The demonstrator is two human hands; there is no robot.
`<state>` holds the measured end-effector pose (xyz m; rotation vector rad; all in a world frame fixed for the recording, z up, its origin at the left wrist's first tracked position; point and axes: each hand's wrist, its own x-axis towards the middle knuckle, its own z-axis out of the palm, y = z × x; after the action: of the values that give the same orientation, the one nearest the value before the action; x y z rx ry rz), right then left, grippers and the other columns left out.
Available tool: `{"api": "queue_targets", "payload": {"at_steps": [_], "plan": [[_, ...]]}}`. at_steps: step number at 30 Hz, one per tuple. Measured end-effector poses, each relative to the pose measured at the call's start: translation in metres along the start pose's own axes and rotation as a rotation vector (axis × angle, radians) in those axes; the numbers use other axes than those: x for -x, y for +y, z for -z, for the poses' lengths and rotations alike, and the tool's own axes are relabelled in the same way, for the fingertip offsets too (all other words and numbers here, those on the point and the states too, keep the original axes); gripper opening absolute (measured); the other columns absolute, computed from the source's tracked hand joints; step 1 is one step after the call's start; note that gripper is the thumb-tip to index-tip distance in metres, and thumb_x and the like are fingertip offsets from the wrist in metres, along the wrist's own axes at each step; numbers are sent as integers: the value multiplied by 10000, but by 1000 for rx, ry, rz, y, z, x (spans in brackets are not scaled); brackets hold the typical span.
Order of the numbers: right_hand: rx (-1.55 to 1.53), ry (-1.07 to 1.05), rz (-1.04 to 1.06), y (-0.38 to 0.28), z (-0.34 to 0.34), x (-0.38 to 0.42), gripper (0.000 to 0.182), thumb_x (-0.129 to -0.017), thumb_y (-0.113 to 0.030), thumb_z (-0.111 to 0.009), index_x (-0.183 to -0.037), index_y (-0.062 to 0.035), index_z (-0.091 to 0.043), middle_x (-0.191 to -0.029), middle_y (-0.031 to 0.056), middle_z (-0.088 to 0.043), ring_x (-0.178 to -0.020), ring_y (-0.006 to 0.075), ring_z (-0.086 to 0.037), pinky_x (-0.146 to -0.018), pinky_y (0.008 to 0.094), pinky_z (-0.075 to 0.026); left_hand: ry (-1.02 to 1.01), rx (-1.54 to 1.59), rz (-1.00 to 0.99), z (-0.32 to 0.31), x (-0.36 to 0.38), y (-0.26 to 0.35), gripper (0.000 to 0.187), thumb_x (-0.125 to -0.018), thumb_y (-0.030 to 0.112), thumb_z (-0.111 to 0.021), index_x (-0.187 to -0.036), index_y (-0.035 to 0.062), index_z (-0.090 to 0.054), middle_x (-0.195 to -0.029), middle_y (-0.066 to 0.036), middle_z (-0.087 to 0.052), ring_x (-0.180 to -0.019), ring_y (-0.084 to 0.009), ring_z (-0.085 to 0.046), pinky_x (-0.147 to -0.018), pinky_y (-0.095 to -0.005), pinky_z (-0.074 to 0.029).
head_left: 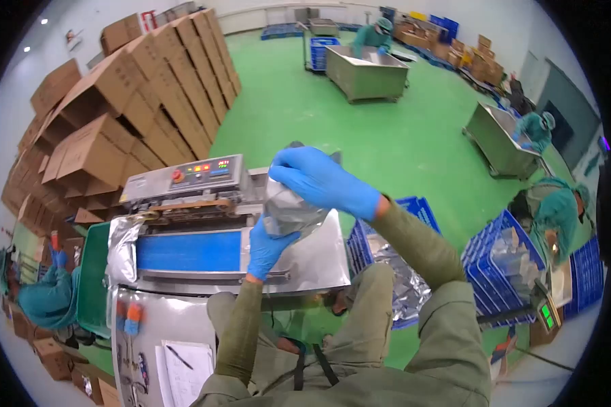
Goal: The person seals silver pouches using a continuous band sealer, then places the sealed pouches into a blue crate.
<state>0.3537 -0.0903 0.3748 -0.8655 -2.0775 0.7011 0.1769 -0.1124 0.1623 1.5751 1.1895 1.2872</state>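
Green floor (387,146) fills most of the view, with a tall wall of stacked cardboard boxes (136,102) to the left and steel bins (366,71) farther off, where other people in green work clothes stand.

Closer in, a steel sealing machine (190,183) stands in front of the person, its control panel showing red lights and its blue conveyor belt (189,251) running left to right. A silver foil sheet (121,247) lies at the belt's left end. Blue crates (506,264) holding more foil bags sit to the right, near a co-worker bent over a scale.

A silver foil pouch (288,207) is held above the right end of the machine, over its steel outfeed plate. Its long axis runs roughly up and down, leaning a little; the upper end points away toward the green floor, the lower end toward the person.

A left hand (268,247) in a blue glove grips the pouch from below, fingers curled around its lower end, so the pouch rises straight out of that hand. The right hand (322,180), also gloved in blue, lies over the top of the pouch with fingers together and bent, pressing down on its upper right side; the pouch sits just under and left of that palm.
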Motion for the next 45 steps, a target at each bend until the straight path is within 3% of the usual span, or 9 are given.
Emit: {"api": "queue_targets", "payload": {"at_steps": [5,14,17,21,30,33,38,41,45], "plan": [[163,419,46,27,-41,51,354,-949,-200,-599,-1245,-7,-565,-1110,146,-669,-998,246,-643,-888,356,-496,-19,141,153,101,36,-44,525,-728,129,-870,-1171,-36,-643,-1077,-98,-721,-950,-159,-681,-874,-318,-552],[-307,59,-167,112,-121,43,256,-905,-95,-613,-1148,-18,-584,-966,48,-639,-888,131,-603,-815,312,-513,-231,-241,102,161,24,-81,458,-831,143,-767,-1224,-37,-615,-1111,-81,-705,-964,-159,-649,-869,-303,-528],[-349,-44,-195,120,-100,42,199,-894,-58,-630,-1089,-21,-615,-963,6,-630,-875,88,-564,-823,280,-498,-165,-117,-115,177,30,21,366,-908,102,-661,-1250,-10,-597,-1064,-93,-717,-948,-157,-653,-826,-315,-528],[-274,-102,-124,121,-99,46,90,-885,-50,-652,-966,-18,-636,-898,6,-641,-817,75,-552,-770,273,-499,-123,-597,-291,179,27,56,128,-911,140,-640,-973,39,-590,-878,-110,-646,-735,-331,-619,-655,-403,-501],[189,354,178,135,-114,100,204,-810,22,-655,-995,-63,-664,-861,119,-659,-829,288,-668,-738,360,-524,89,-1248,-829,190,35,-5,214,-850,142,-679,-1058,109,-635,-1021,-64,-694,-825,-248,-665,-648,-360,-533],[99,486,154,102,-125,90,186,-824,7,-670,-1002,-47,-669,-897,128,-668,-877,280,-673,-798,355,-526,289,-817,-698,169,35,-4,319,-842,114,-699,-1158,90,-664,-1129,-104,-693,-905,-278,-677,-695,-365,-555],[-124,553,-192,103,-139,85,83,-889,-76,-681,-931,-8,-702,-735,68,-598,-699,134,-561,-643,296,-460,504,10,-156,119,29,10,155,-968,122,-617,-1005,-10,-690,-760,7,-633,-711,-70,-545,-633,-264,-465],[-412,689,-364,91,-140,79,188,-907,-128,-652,-822,37,-678,-643,-37,-503,-631,54,-428,-539,267,-355,556,46,41,103,28,34,151,-926,103,-629,-898,-30,-694,-690,11,-581,-664,-44,-496,-583,-258,-420],[-354,607,-549,157,-164,76,299,-883,-175,-631,-705,65,-622,-586,-27,-490,-588,74,-439,-524,306,-359,359,-249,257,107,-19,-91,238,-853,119,-642,-671,-34,-635,-562,-56,-571,-547,-105,-524,-528,-329,-412]]}}
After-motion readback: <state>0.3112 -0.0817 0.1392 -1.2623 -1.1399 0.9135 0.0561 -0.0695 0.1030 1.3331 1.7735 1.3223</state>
